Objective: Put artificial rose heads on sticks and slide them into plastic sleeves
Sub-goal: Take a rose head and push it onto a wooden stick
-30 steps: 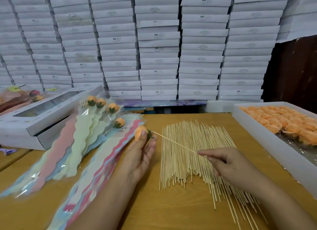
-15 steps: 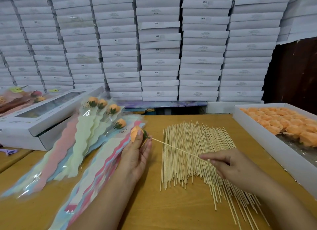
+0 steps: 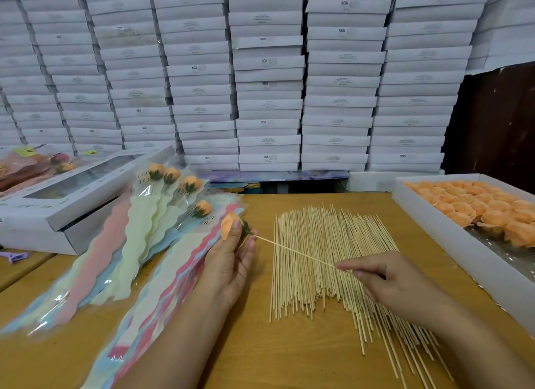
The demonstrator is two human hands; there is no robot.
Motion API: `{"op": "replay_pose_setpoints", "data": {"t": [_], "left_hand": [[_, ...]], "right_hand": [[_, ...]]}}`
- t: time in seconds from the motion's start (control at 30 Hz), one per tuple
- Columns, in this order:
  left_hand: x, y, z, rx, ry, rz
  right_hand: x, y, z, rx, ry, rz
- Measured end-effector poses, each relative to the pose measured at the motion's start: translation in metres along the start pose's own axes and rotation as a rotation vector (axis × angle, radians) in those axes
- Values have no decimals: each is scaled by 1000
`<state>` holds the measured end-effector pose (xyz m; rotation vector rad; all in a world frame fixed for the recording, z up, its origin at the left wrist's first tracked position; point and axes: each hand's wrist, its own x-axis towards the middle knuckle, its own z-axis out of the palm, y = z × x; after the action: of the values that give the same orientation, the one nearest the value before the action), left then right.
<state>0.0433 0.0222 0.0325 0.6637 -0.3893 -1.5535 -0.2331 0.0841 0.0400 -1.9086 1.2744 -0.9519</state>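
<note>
My left hand (image 3: 231, 261) holds an orange rose head (image 3: 228, 225) with a green base between thumb and fingertips, above a stack of pastel plastic sleeves (image 3: 150, 296). My right hand (image 3: 385, 278) pinches a thin wooden stick (image 3: 295, 252) whose far tip sits in the base of the rose head. Under the stick lies a spread pile of wooden sticks (image 3: 327, 261). Several finished roses in sleeves (image 3: 170, 185) lie fanned out to the left.
A white tray (image 3: 411, 209) full of orange rose heads stands at the right. A white windowed box (image 3: 58, 206) sits at the left on the wooden table (image 3: 289, 359). Stacked white boxes (image 3: 269, 84) fill the back wall.
Both hands have drifted slightly left with the rose head and stick; the stick's tip stays at the rose head's base.
</note>
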Motion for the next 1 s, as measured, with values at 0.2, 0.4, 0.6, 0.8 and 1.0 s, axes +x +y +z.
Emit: {"op": "replay_pose_setpoints", "data": {"t": [0.2, 0.4, 0.6, 0.8, 1.0], "left_hand": [[1, 0, 0, -4, 7, 1], [1, -1, 1, 1, 2, -2], [1, -3, -1, 36, -17, -7], [2, -4, -4, 44, -25, -14], [2, -6, -3, 60, -39, -18]], "right_hand": [[0, -3, 0, 1, -7, 10], [-1, -3, 0, -21, -16, 23], [-1, -4, 3, -68, -19, 53], [-1, -3, 5, -128, 4, 65], [0, -1, 10, -329, 153, 34]]}}
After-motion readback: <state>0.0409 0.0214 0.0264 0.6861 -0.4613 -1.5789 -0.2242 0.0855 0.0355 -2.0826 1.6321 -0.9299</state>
